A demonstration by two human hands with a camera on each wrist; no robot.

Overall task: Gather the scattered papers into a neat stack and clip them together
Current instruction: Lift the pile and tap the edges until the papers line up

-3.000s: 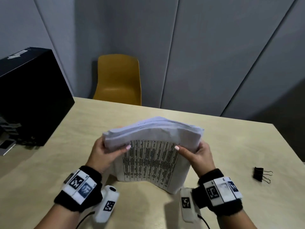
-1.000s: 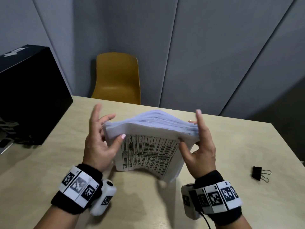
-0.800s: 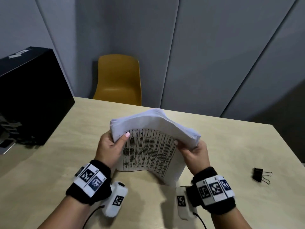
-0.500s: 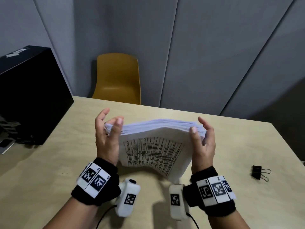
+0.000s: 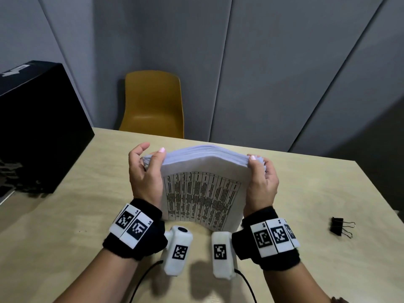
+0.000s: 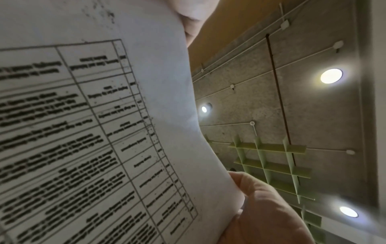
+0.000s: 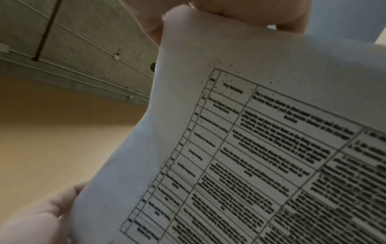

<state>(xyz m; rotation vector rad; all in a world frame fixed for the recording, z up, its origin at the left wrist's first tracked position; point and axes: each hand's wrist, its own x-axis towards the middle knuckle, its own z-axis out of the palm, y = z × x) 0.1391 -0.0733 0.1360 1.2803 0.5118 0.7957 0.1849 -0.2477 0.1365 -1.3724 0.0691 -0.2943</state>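
A thick stack of white papers [image 5: 203, 189] stands on its lower edge on the table, its front sheet printed with a table and its top edge arched. My left hand [image 5: 150, 154] holds the stack's upper left corner, thumb in front and fingers behind. My right hand [image 5: 259, 162] holds the upper right corner the same way. The left wrist view shows the printed sheet [image 6: 94, 132] with a thumb [image 6: 263, 206] at its edge. The right wrist view shows the sheet [image 7: 250, 148] with fingers [image 7: 240, 13] on top. A black binder clip [image 5: 340, 226] lies on the table to the right, away from both hands.
The light wooden table [image 5: 76, 226] runs to a far edge near a yellow chair [image 5: 153, 103]. A large black box [image 5: 37, 127] stands at the table's left side. Grey wall panels close the back.
Half a second ago both hands lay flat against the stack's sides. Now thumbs and fingers wrap its top corners, and the top edge bows upward.
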